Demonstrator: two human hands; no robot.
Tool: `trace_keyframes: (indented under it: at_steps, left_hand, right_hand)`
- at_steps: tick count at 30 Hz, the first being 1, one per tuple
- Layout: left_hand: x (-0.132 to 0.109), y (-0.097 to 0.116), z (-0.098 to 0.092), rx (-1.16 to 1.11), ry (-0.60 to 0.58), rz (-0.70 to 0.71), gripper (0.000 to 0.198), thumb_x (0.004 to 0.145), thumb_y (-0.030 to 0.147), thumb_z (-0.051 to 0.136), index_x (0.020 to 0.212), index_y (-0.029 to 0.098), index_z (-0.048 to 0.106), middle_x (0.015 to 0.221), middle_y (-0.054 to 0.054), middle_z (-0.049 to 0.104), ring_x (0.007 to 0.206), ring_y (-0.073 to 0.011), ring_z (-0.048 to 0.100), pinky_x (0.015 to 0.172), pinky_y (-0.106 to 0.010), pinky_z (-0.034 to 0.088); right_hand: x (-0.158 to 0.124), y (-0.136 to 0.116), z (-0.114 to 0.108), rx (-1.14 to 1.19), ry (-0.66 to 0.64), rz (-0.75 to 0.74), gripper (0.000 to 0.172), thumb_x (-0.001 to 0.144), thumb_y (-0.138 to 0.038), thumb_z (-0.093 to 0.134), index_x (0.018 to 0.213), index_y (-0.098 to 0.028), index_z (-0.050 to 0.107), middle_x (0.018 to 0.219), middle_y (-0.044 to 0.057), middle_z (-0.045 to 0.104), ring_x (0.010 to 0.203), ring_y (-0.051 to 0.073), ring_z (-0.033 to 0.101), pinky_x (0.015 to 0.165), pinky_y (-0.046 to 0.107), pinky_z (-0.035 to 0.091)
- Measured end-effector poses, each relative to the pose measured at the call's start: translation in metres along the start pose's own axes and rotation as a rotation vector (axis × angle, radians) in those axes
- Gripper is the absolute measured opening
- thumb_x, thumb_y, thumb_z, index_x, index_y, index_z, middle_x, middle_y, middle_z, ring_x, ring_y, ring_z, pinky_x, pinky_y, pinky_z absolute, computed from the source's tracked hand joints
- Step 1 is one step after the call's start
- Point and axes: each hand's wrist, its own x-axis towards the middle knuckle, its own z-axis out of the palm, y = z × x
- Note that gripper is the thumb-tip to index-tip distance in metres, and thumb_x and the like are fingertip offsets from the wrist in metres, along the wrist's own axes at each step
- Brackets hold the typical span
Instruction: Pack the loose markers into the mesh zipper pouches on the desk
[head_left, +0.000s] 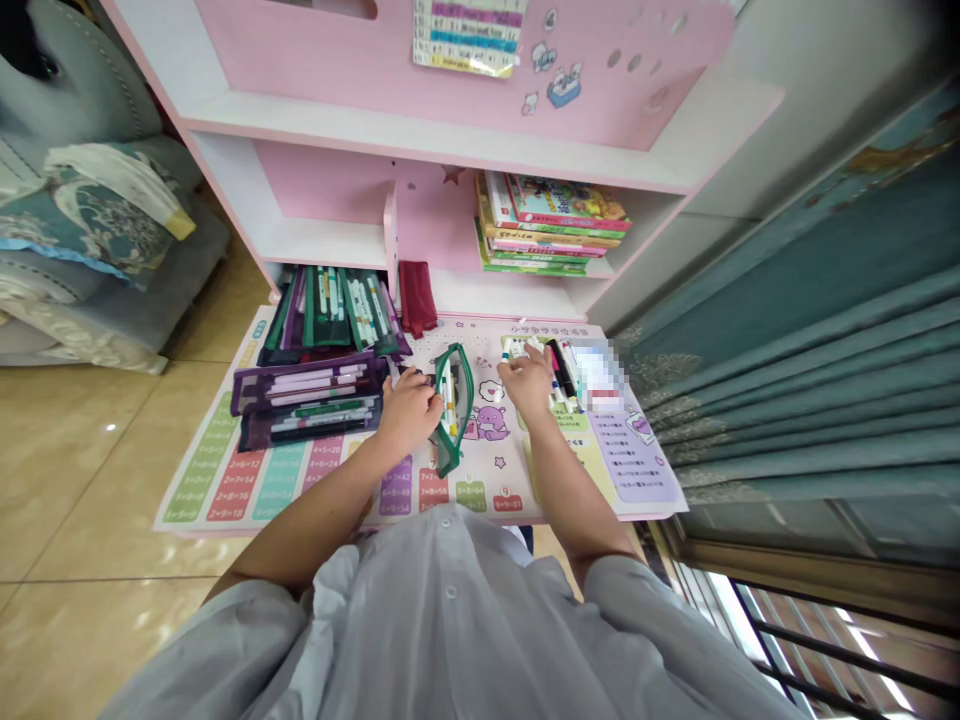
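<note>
A green mesh zip pouch (466, 392) stands with its mouth spread apart on the desk, and white and yellow pens (449, 397) show inside. My left hand (411, 410) grips the pouch's left edge with bent fingers. To the right, my right hand (528, 382) is over a row of marker pens, its thumb and fingers pinched on a white marker (507, 350); the fingers partly cover it. Black markers (564, 368) lie just right of that hand. Left of my left hand lie a filled purple pouch (319, 382) and a dark pouch (311, 424) with pens.
Several filled green and purple pouches (327, 305) are piled at the back left. A dark red pouch (417, 298) rests by the shelf divider. Stacked books (551, 225) fill the right shelf. A teal curtain (810, 330) hangs right of the printed desk (480, 492).
</note>
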Motion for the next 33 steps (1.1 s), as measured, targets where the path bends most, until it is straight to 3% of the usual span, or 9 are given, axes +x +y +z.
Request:
trace_keyframes:
  at_steps: [3, 7, 12, 19, 24, 28, 33]
  left_hand:
    - [0.000, 0.000, 0.000, 0.006, 0.004, -0.003, 0.030, 0.091, 0.026, 0.047, 0.079, 0.022, 0.075, 0.123, -0.008, 0.068, 0.136, -0.0290, 0.045, 0.115, -0.061, 0.027]
    - [0.000, 0.002, -0.001, 0.007, -0.003, -0.009, 0.030, 0.090, 0.026, 0.048, 0.076, 0.022, 0.074, 0.122, -0.007, 0.069, 0.136, -0.0287, 0.045, 0.115, -0.060, 0.027]
    - [0.000, 0.004, -0.003, 0.021, 0.002, -0.007, 0.030, 0.090, 0.025, 0.048, 0.077, 0.022, 0.074, 0.121, -0.007, 0.069, 0.136, -0.0288, 0.045, 0.115, -0.060, 0.028]
    - [0.000, 0.003, -0.003, 0.019, -0.001, -0.010, 0.028, 0.090, 0.026, 0.049, 0.080, 0.023, 0.075, 0.123, -0.007, 0.068, 0.137, -0.0294, 0.044, 0.114, -0.060, 0.028]
    - [0.000, 0.002, -0.002, 0.025, 0.001, -0.006, 0.029, 0.090, 0.025, 0.048, 0.080, 0.021, 0.075, 0.123, -0.008, 0.068, 0.137, -0.0303, 0.044, 0.114, -0.061, 0.029]
    - [0.000, 0.001, -0.002, 0.023, 0.011, -0.008, 0.029, 0.090, 0.025, 0.049, 0.080, 0.022, 0.075, 0.124, -0.008, 0.067, 0.136, -0.0307, 0.045, 0.115, -0.060, 0.028]
    - [0.000, 0.001, -0.002, 0.023, 0.005, -0.017, 0.029, 0.091, 0.025, 0.049, 0.081, 0.022, 0.076, 0.126, -0.008, 0.067, 0.136, -0.0306, 0.044, 0.114, -0.060, 0.029]
  right_hand:
    - [-0.014, -0.014, 0.004, 0.148, -0.039, -0.078, 0.020, 0.076, -0.026, 0.058, 0.057, -0.020, 0.061, 0.136, 0.010, 0.060, 0.143, 0.031, 0.034, 0.120, 0.055, 0.022]
    - [-0.031, -0.029, 0.013, 0.207, -0.144, -0.176, 0.019, 0.076, -0.028, 0.060, 0.058, -0.021, 0.061, 0.132, 0.009, 0.063, 0.142, 0.029, 0.038, 0.123, 0.051, 0.018]
    - [-0.041, -0.035, 0.028, 0.191, -0.230, -0.195, 0.019, 0.074, -0.031, 0.064, 0.058, -0.021, 0.061, 0.139, 0.008, 0.058, 0.144, 0.030, 0.034, 0.122, 0.055, 0.013]
    - [-0.045, -0.038, 0.034, 0.107, -0.268, -0.153, 0.021, 0.073, -0.034, 0.068, 0.059, -0.020, 0.064, 0.144, 0.009, 0.053, 0.149, 0.033, 0.021, 0.116, 0.061, 0.023]
    - [-0.039, -0.031, 0.033, 0.142, -0.325, -0.217, 0.027, 0.081, -0.040, 0.062, 0.063, -0.022, 0.068, 0.138, 0.007, 0.059, 0.147, 0.029, 0.029, 0.120, 0.059, 0.017]
    - [-0.030, -0.021, 0.024, 0.174, -0.347, -0.312, 0.022, 0.082, -0.028, 0.054, 0.071, -0.023, 0.071, 0.138, 0.004, 0.059, 0.144, 0.026, 0.035, 0.124, 0.054, 0.014]
    - [-0.020, -0.010, 0.005, 0.138, -0.408, -0.491, 0.030, 0.066, -0.010, 0.050, 0.081, -0.022, 0.072, 0.148, 0.001, 0.050, 0.151, 0.028, 0.019, 0.123, 0.055, 0.017]
